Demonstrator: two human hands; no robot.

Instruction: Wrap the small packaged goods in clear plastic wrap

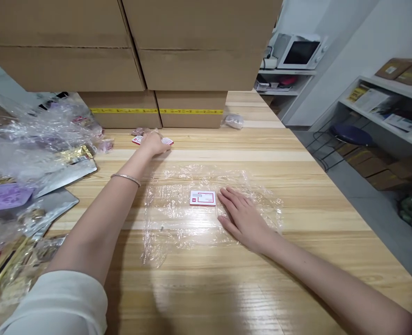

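My right hand (242, 216) lies flat with its fingers stretched out on a sheet of clear plastic film (178, 223). Its fingertips are at the right edge of a small white card-like box with red print (202, 198), which rests on the film. Farther back, my left hand (153, 143) reaches over another white and red piece (167, 140), whose ends show on both sides of the hand. The thumb points right; the other fingers are mostly hidden, so their grip cannot be made out. Just behind lies a small plastic-wrapped reddish item (139, 131).
Large cardboard boxes (199, 65) are stacked at the back of the wooden table (206, 288). Crumpled clear plastic (28, 135), silver pouches (69, 177) and a purple packet (5, 196) crowd the left. A small wrapped bundle (234, 121) sits at the back right.
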